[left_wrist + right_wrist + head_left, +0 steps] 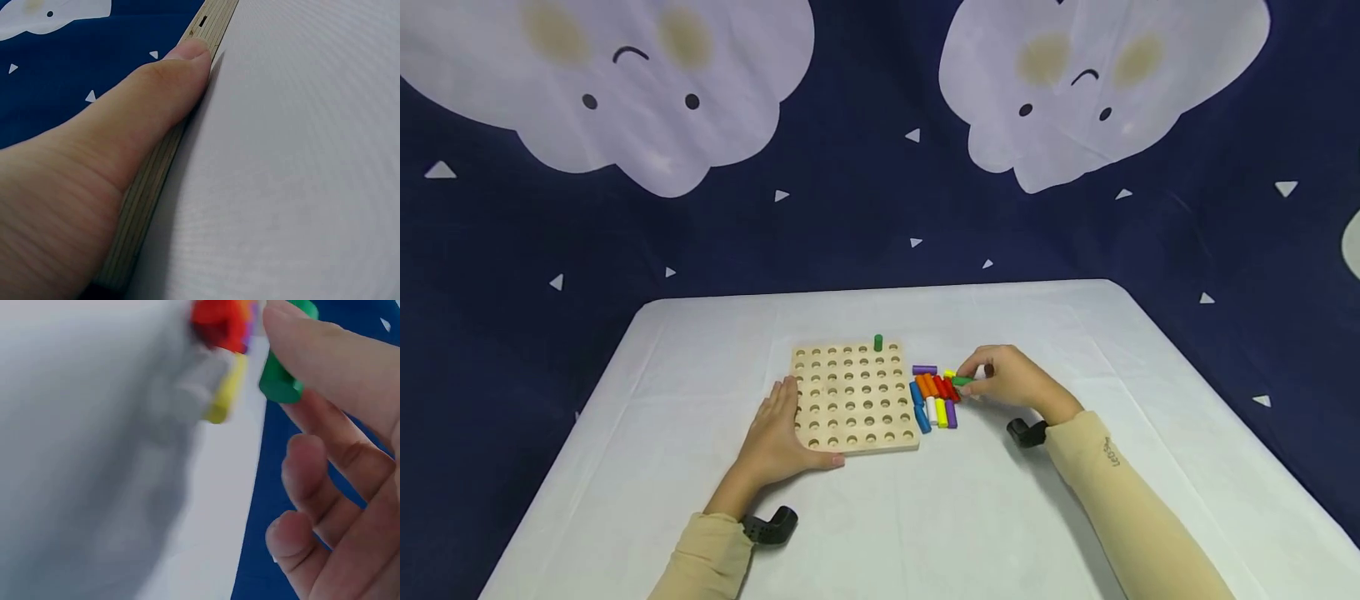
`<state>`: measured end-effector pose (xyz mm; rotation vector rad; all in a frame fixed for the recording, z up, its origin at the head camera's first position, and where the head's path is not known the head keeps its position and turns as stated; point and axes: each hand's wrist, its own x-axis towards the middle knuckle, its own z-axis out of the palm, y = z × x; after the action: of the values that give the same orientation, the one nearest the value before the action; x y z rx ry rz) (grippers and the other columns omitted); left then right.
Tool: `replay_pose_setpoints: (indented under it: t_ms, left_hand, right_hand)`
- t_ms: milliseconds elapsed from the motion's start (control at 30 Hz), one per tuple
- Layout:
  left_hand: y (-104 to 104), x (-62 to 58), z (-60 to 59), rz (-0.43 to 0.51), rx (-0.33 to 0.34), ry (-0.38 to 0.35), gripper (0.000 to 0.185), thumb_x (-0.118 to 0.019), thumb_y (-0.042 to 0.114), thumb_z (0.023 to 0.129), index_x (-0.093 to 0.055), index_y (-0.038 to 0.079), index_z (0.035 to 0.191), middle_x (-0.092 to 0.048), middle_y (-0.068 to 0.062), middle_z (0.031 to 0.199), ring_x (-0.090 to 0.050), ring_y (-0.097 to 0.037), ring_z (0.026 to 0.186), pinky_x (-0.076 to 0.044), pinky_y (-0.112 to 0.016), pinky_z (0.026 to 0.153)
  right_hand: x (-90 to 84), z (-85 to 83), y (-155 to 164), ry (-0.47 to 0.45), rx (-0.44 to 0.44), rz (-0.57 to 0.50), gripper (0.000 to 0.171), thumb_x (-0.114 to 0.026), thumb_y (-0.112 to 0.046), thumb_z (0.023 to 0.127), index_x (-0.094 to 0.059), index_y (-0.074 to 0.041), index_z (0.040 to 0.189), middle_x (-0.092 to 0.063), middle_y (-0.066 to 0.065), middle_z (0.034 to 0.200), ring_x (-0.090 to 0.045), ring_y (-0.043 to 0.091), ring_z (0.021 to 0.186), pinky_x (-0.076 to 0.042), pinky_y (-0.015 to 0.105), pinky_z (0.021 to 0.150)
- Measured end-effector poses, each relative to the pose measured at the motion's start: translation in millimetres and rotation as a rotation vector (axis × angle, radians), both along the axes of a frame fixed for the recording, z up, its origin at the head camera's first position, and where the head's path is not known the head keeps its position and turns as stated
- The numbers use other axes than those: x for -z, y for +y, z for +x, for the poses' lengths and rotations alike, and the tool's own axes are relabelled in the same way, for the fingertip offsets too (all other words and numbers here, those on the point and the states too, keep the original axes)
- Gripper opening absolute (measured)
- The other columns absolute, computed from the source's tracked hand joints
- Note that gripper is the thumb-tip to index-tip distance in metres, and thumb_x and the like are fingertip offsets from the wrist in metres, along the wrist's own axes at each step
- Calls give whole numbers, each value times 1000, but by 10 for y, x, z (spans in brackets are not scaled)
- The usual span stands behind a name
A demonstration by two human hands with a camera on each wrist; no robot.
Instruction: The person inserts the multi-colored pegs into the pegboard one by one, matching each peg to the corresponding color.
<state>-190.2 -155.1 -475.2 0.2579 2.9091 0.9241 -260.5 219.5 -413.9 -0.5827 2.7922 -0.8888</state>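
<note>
**A hand lifts a green peg beside a wooden pegboard**

A person sits at a table (625, 467) covered in white cloth. A square wooden pegboard (854, 397) lies flat near the middle of it, drilled with rows of round holes.

The left hand (777, 442) rests open on the near left corner of the board, fingers straight and flat, thumb pressed along the near edge. It grips nothing; it seems only to steady the board.

The right hand (1011, 379) is just right of the board, at the right side of a pile of pegs (934, 396). Its thumb and forefinger pinch a short green peg (962, 381) near one end; the other fingers curl loosely below it, as the right wrist view shows.

The peg looks like painted wood: light, stiff and smooth, so probably a little slippery. A judgement: a pinch across its round sides, near the top end, leaves the bottom end free.

Counts: one pegboard. One green peg (878, 342) stands upright in a hole in the far row, towards the right. One green peg is in the right hand. The pile holds roughly ten pegs lying on their sides, touching one another: blue, orange, red, white, yellow and purple. The exact number is hard to tell.
</note>
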Motion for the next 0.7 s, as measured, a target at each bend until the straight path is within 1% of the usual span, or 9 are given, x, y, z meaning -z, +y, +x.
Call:
replay_pose_setpoints:
  t_ms: [100, 167, 300, 367, 433, 533, 600, 700]
  left_hand:
    - [-9, 11, 21, 3, -6, -4, 155, -83, 76, 51, -3, -4, 157, -1, -22, 166, -1, -37, 155, -6, -53, 127]
    - [-13, 20, 32, 5, -9, -2, 155, -83, 75, 51, -3, -4, 157, -1, -21, 166, -1, -37, 155, -5, -53, 127]
    - [-8, 27, 39, 6, -9, 2, 155, -84, 75, 51, -3, -3, 157, -1, -20, 166, -2, -36, 155, -6, -52, 127]
    - [-5, 27, 34, 4, -7, 0, 155, -83, 75, 50, -3, -3, 157, -1, -20, 166, -2, -36, 155, -6, -51, 127]
    - [-2, 22, 31, 0, -5, -4, 155, -83, 75, 51, -2, -3, 157, 0, -20, 166, -2, -35, 155, -5, -51, 127]
    - [-6, 12, 25, -2, -6, -4, 156, -83, 76, 51, -1, -2, 158, 0, -19, 167, -1, -34, 156, -5, -50, 127]
    - [-12, 4, 23, -1, -8, -3, 156, -83, 76, 51, -1, -2, 158, 0, -18, 167, -1, -33, 156, -4, -49, 127]
    - [-21, -2, 17, -2, -9, -4, 156, -82, 77, 50, -1, -1, 158, 1, -18, 167, -1, -33, 156, -5, -49, 127]
  right_hand:
    - [-47, -195, -79, 6, 63, -41, 15, -80, -20, 84, -76, -20, 98, -72, -1, 99, -51, 21, 82, -45, 29, 67]
    - [-50, -324, -130, 8, 102, -90, 16, -80, -23, 85, -75, -18, 99, -72, 1, 101, -52, 22, 84, -45, 30, 70]
    - [-10, -526, -215, -14, 156, -232, 22, -79, -27, 86, -71, -14, 102, -72, 6, 108, -61, 21, 89, -51, 31, 76]
    - [5, -587, -274, -44, 174, -310, 25, -79, -27, 85, -70, -12, 103, -73, 7, 109, -66, 21, 92, -55, 34, 80]
    - [24, -643, -348, -66, 183, -360, 27, -80, -27, 85, -69, -11, 104, -74, 7, 106, -68, 19, 92, -57, 35, 81]
    - [56, -712, -483, -90, 170, -393, 28, -81, -26, 84, -68, -11, 103, -74, 5, 99, -69, 17, 89, -58, 32, 80]
    - [80, -749, -583, -95, 153, -393, 26, -81, -24, 83, -68, -10, 101, -74, 4, 95, -68, 16, 87, -56, 27, 79]
    - [121, -786, -725, -107, 132, -391, 23, -81, -20, 83, -68, -9, 98, -73, 3, 91, -66, 16, 84, -53, 25, 75]
